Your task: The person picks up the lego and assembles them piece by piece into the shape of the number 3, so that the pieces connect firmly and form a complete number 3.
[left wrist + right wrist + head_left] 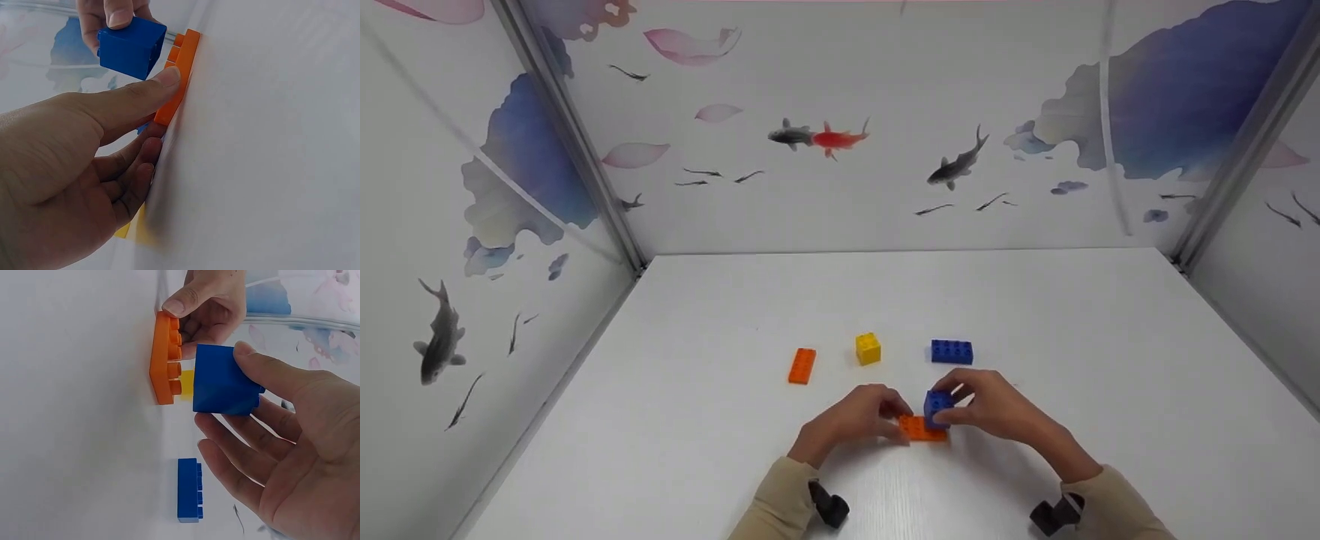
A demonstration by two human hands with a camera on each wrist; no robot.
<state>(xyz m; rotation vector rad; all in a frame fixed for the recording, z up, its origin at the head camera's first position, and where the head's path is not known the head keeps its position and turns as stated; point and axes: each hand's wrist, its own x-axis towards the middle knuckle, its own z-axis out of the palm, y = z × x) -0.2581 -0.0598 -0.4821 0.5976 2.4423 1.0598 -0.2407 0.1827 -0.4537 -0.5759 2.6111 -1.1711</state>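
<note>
A flat orange building brick (913, 428) lies on the white table, and my left hand (864, 414) pinches its left end between thumb and fingers. Just over the brick's right end, my right hand (997, 405) holds a tall blue building brick (936, 406) by its sides. In the right wrist view a small gap parts the held blue brick (222, 379) from the studs of the orange brick (161, 363). The left wrist view shows the left thumb laid along the orange brick (189, 56), with the blue brick (129, 48) apart from it.
Beyond the hands lie a second orange brick (802, 366), a yellow brick (868, 349) and a wide blue brick (952, 352), set apart in a loose row. White panels printed with fish (840, 139) enclose the table (660, 315) at the back and sides.
</note>
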